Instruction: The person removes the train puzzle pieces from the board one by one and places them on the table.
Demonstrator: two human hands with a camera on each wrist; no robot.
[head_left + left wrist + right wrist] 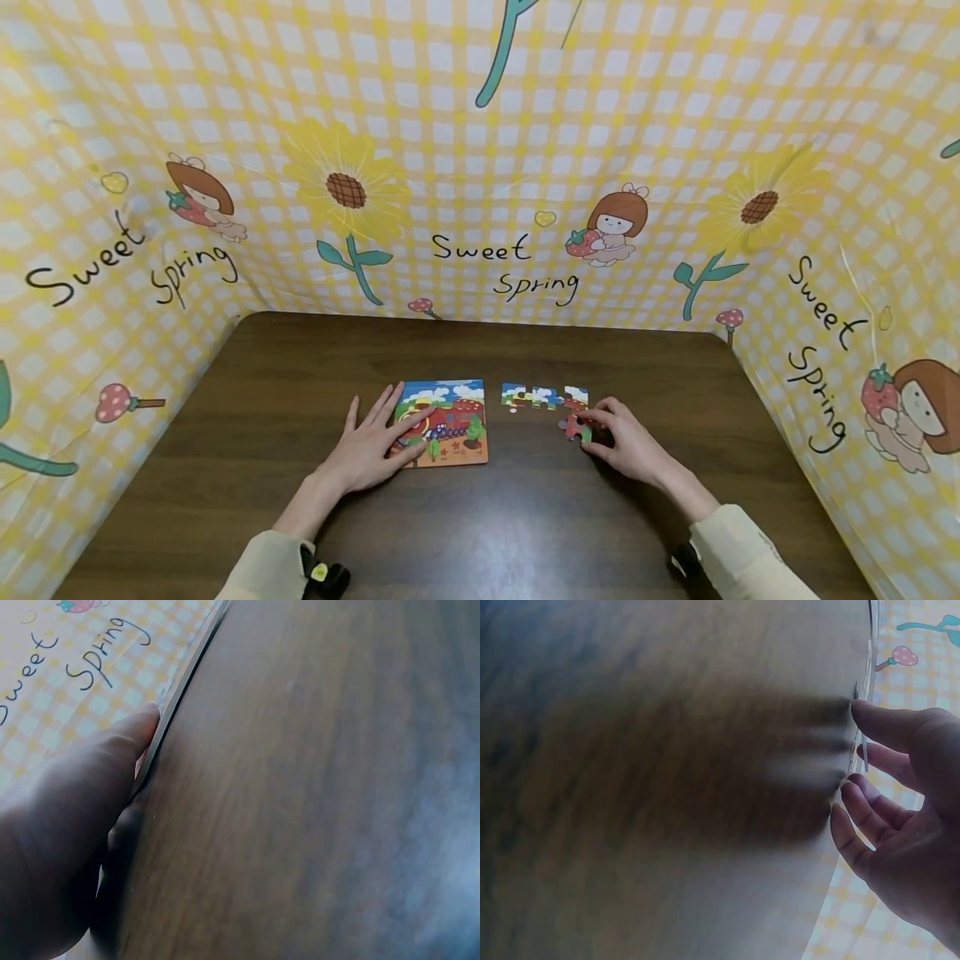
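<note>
My left hand (367, 454) rests with spread, straight fingers on the left part of a square picture board (468, 396). The board shows a bright cartoon scene of clouds, red shapes and green trees. Seen from the left wrist, that hand (56, 825) touches the near edge with its thumb. To the right, a row of joined jigsaw pieces (544, 395) lies flat. My right hand (630, 442) pinches a red and green jigsaw piece (576, 429) between thumb and forefinger, just below the row's right end. Whether it interlocks with the row I cannot tell.
Everything lies on a dark brown wooden table (495, 533). A yellow checked cloth (465, 183) with flowers and lettering stands round its back and sides. Dark straps sit at both wrists, by the light sleeves (731, 542).
</note>
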